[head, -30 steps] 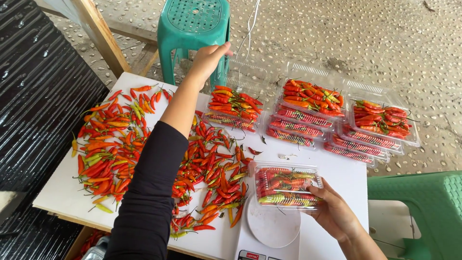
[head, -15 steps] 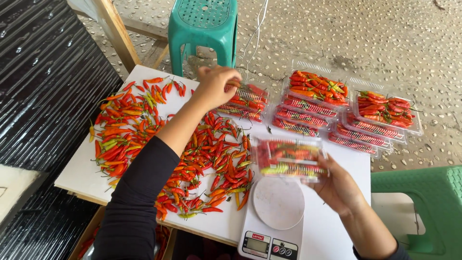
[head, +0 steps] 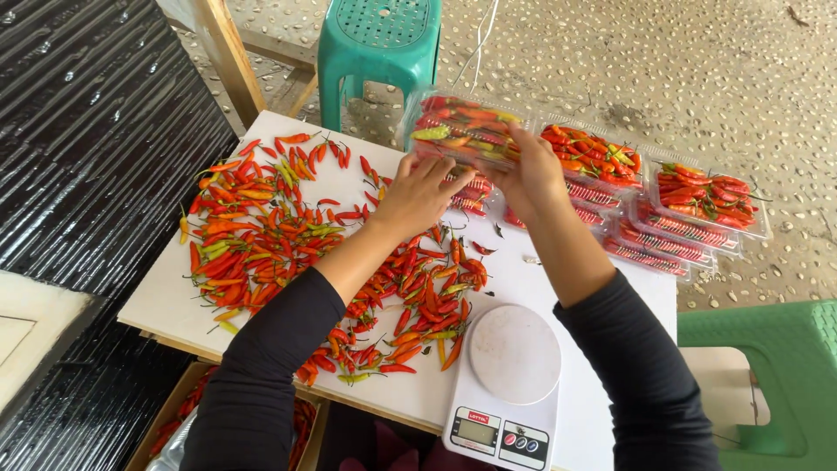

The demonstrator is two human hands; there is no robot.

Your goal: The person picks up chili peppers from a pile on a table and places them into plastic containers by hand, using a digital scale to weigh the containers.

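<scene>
My right hand grips a clear plastic clamshell box packed with red, orange and green chillies, held over the far side of the white table. My left hand touches the box's near left edge, fingers bent on it. Under and behind the box sit stacked filled clamshell boxes. A wide heap of loose chillies covers the table's left and middle.
A white kitchen scale with an empty round pan stands at the table's near edge. A teal plastic stool is beyond the table, a green stool at right. A cardboard box with chillies lies under the table.
My right hand has lifted the filled box off the scale and carried it to the far side. My left hand has come back from the far boxes to meet it.
</scene>
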